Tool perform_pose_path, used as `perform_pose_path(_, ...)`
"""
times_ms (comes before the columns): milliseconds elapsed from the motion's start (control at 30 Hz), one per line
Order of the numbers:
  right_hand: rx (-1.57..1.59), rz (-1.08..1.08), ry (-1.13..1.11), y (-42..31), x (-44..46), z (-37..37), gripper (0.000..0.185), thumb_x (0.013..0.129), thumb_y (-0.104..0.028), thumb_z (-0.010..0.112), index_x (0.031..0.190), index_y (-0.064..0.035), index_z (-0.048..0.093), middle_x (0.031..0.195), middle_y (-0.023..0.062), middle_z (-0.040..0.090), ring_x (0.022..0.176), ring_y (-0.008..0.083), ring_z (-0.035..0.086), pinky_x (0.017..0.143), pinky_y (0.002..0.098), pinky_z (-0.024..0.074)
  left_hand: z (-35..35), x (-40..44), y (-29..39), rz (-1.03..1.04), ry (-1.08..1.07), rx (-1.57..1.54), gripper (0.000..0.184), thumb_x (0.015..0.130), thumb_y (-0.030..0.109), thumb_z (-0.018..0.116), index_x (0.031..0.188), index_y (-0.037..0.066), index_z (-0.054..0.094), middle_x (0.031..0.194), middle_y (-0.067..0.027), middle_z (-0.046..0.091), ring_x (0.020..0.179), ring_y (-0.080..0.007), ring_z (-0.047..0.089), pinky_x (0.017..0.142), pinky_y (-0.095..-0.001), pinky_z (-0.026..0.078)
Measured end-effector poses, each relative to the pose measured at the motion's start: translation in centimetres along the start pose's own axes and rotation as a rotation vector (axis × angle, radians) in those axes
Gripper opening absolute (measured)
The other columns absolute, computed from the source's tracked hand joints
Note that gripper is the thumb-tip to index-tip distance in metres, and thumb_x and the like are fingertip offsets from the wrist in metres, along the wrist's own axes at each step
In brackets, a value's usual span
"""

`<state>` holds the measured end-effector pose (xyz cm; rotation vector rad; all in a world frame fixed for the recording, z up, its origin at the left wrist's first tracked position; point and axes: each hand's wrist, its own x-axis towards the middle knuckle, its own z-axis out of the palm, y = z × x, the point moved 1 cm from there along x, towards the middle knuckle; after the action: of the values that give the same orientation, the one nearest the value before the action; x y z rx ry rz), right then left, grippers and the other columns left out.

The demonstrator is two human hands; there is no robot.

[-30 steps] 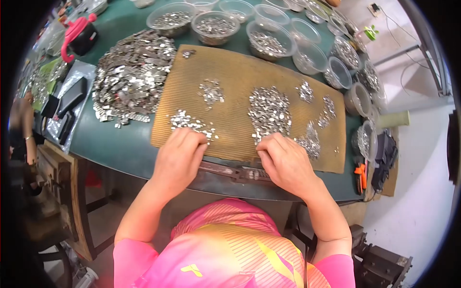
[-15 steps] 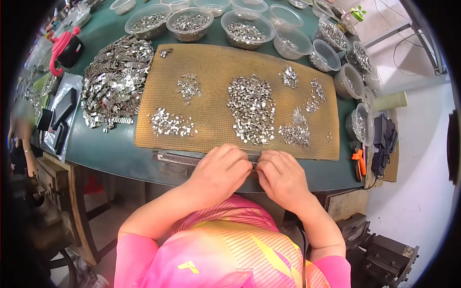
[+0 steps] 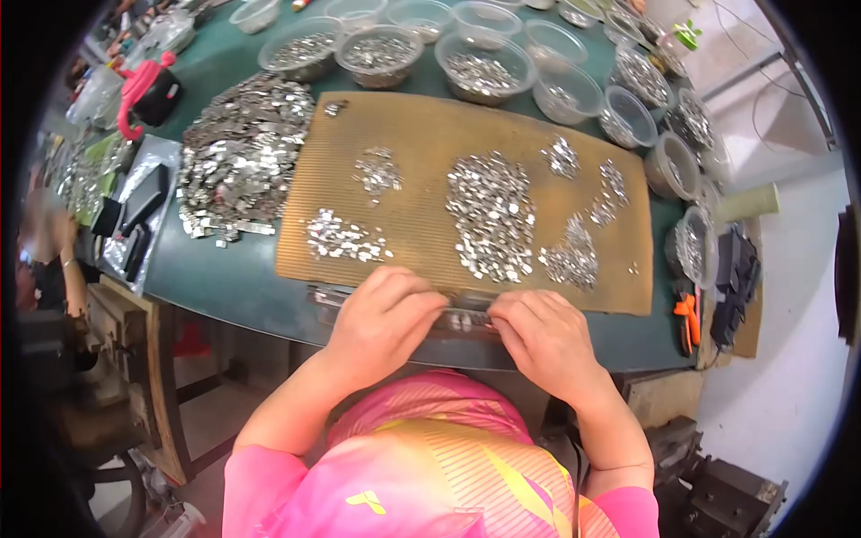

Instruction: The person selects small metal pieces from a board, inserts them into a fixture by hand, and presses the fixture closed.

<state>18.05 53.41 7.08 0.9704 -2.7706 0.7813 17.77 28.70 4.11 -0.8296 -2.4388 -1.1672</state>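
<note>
Moved slightly apart since earlier, with left hand (image 3: 384,321) and right hand (image 3: 549,341) pinched closed at metal fixture (image 3: 327,297) along ribbed mat's (image 3: 430,134) near edge; cannot tell on what. Press evenly, keeping metal pieces (image 3: 462,320) level.

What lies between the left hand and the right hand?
Between the left hand and right hand runs a stretch of dark metal bar, with a few small silvery pieces at it, seen in the head view.
</note>
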Motion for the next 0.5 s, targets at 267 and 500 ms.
perform_pose_path(267, 0.078, -0.219, -0.034, 0.4, 7.8, 4.0, 0.021, 0.089, -0.007, 0.07, 0.11, -0.0101, 0.071, 0.106, 0.0057, 0.071, 0.091, 0.029, 0.072, 0.076, 0.0428, 0.058, -4.4, -1.8, -3.5, -0.307, 0.093, 0.074, 0.015, 0.091, 0.003, 0.076, 0.106, 0.005, 0.073, 0.096, -0.0095, 0.07, 0.089, -0.0312, 0.069, 0.075, -0.0405, 0.056)
perform_pose_path(500, -0.001, -0.274, -0.207, 0.5, 11.9, 6.7, 0.014, 0.093, -0.015, 0.067, 0.106, -0.0104, 0.069, 0.095, 0.0078, 0.061, 0.09, 0.0289, 0.071, 0.07, 0.0435, 0.0577, -3.4, -1.2, -4.2, -0.201, 0.042, 0.233, 0.017, 0.09, 0.004, 0.078, 0.106, 0.006, 0.077, 0.091, -0.0075, 0.068, 0.084, -0.0282, 0.068, 0.072, -0.0392, 0.054)
